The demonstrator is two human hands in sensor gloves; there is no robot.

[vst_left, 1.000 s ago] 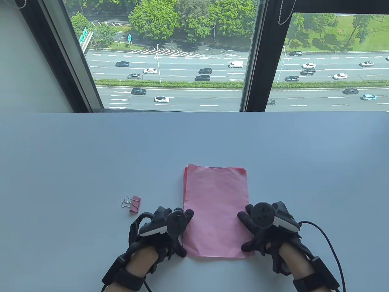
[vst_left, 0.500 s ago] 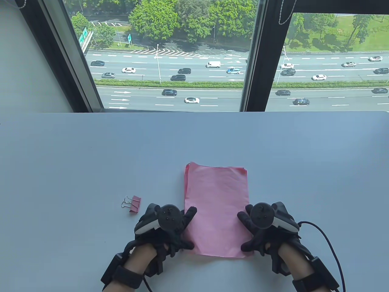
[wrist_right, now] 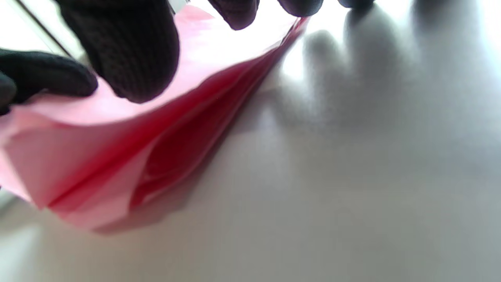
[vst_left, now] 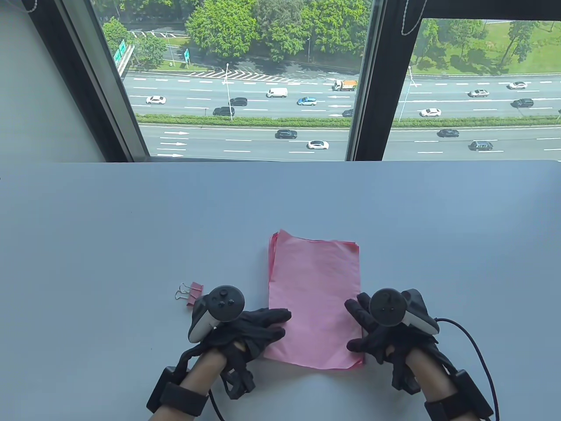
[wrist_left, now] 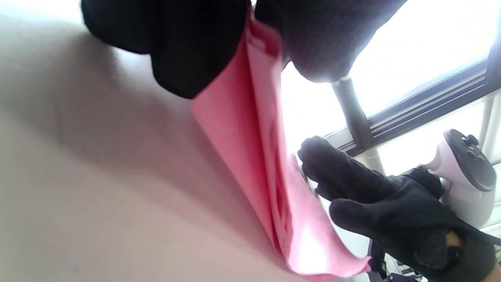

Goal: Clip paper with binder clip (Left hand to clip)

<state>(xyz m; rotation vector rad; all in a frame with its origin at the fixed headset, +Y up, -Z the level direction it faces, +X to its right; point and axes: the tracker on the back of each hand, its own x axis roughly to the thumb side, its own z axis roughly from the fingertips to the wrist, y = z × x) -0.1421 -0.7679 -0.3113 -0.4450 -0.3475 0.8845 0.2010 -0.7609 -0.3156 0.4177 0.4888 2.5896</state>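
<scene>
Our left hand [vst_left: 245, 326] and right hand [vst_left: 377, 329] pinch the paper [vst_left: 315, 302] by its near corners, lifted off the table [vst_left: 131, 228]. The left tracker [vst_left: 219, 307] hides part of the clip [vst_left: 193, 294]; wrist views blur the sheets' edges.

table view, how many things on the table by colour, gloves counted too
pink: 2, the paper stack and the binder clip
black: 2, the gloved left hand and right hand, each gripping a side of the paper
total: 4
</scene>
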